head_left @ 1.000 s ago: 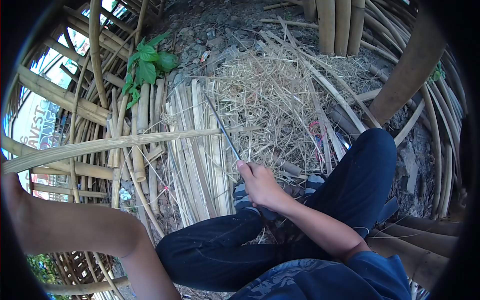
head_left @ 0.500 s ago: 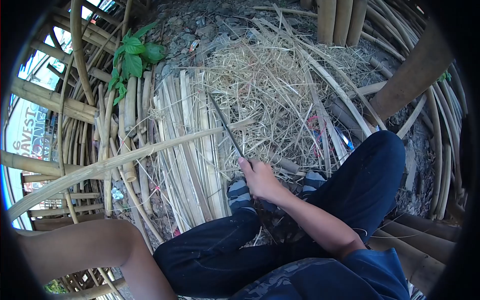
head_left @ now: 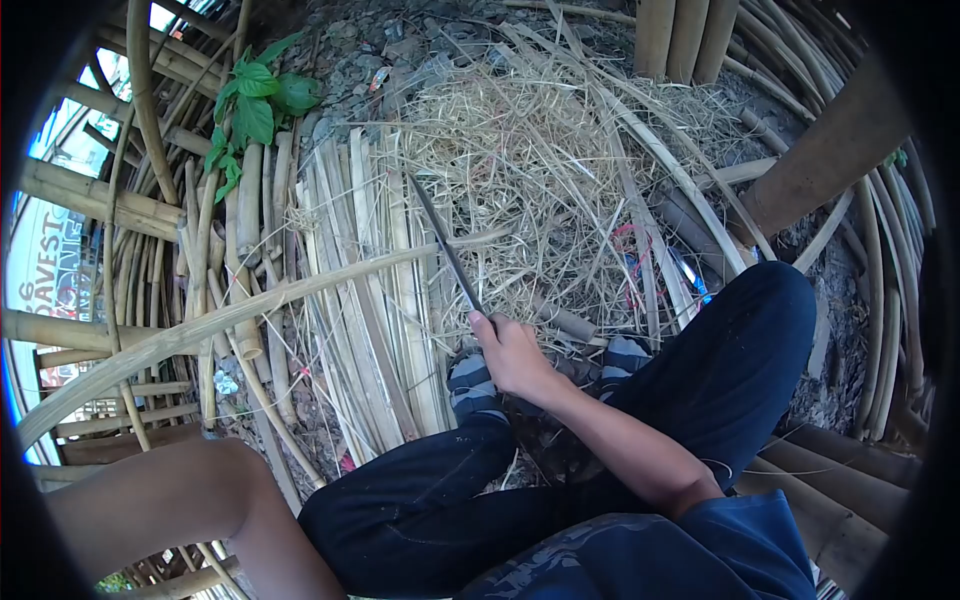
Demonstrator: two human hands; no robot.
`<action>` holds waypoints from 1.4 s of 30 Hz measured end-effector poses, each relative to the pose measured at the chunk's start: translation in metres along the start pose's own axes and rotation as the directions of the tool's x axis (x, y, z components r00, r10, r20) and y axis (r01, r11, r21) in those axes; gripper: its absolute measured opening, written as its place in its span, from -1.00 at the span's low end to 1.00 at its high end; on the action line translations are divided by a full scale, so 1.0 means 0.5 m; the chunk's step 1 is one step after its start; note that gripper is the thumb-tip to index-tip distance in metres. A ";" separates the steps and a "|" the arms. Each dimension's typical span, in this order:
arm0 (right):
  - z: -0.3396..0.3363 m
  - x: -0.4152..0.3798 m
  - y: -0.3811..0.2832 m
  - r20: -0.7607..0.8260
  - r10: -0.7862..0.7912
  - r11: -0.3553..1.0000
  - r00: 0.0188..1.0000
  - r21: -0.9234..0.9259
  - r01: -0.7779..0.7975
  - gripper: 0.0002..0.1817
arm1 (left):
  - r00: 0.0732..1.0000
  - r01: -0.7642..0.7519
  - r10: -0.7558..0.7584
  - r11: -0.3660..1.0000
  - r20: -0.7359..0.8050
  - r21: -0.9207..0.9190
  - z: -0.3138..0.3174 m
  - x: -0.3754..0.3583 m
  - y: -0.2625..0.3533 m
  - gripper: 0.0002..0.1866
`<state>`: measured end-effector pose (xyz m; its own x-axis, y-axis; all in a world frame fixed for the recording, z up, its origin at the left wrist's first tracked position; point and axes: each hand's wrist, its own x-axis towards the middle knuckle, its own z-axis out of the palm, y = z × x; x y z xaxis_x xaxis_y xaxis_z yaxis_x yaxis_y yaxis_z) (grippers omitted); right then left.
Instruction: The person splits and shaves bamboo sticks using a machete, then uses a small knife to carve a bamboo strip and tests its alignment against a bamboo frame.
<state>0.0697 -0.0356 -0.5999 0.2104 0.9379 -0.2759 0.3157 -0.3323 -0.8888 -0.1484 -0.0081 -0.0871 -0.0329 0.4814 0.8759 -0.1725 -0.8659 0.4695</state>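
My right hand is closed round the handle of a long knife, its dark blade pointing up and away to the left. Midway along, the blade crosses a long pale bamboo strip, close to the strip's far end. From there the strip runs down to the left edge of the view. My left arm is bent at the lower left; its hand lies outside the picture. Under the strip lies a bundle of split bamboo slats, side by side on the ground in front of my feet.
A heap of bamboo shavings spreads beyond the knife. Bamboo lattice stands on the left, with a green plant nearby. A thick bamboo post leans at the right, and several upright poles stand at the back.
The whole view has shifted slightly. A little more of the bamboo strip's end shows past the blade. My right hand keeps its hold on the knife.
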 end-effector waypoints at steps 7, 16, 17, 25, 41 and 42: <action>-0.088 -0.101 -0.180 0.236 -0.362 0.929 0.902 0.177 0.326 -0.54 | 0.995 -0.086 0.091 0.989 -0.037 0.121 0.027 -0.008 -0.028 -0.64; -0.060 0.006 -0.061 0.161 0.244 0.955 0.956 0.135 -0.266 -0.31 | 0.998 -0.045 0.043 0.998 0.034 0.038 0.000 0.000 -0.013 -0.68; -0.055 -0.007 -0.071 0.100 0.068 0.992 0.993 0.095 -0.078 -0.35 | 0.997 -0.077 0.077 0.996 0.008 0.048 0.006 -0.002 -0.021 -0.68; -0.058 -0.004 -0.053 0.137 0.008 0.998 0.991 0.067 -0.017 -0.41 | 0.983 -0.101 0.117 0.989 -0.143 0.112 0.025 -0.013 -0.042 -0.66; 0.004 0.026 0.232 -0.008 0.204 0.977 0.979 -0.060 -0.205 -0.29 | 0.961 -0.006 0.013 1.000 -0.277 0.024 -0.097 0.015 -0.051 -0.59; 0.004 0.034 0.248 -0.047 0.229 0.967 0.972 -0.103 -0.232 -0.29 | 0.982 0.036 -0.031 0.999 -0.187 0.022 -0.120 0.024 -0.046 -0.59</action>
<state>0.1108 -0.0610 -0.7156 0.3207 0.8312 -0.4542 0.3519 -0.5497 -0.7576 -0.2037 0.0256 -0.0941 -0.2107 0.5250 0.8246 -0.1522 -0.8509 0.5029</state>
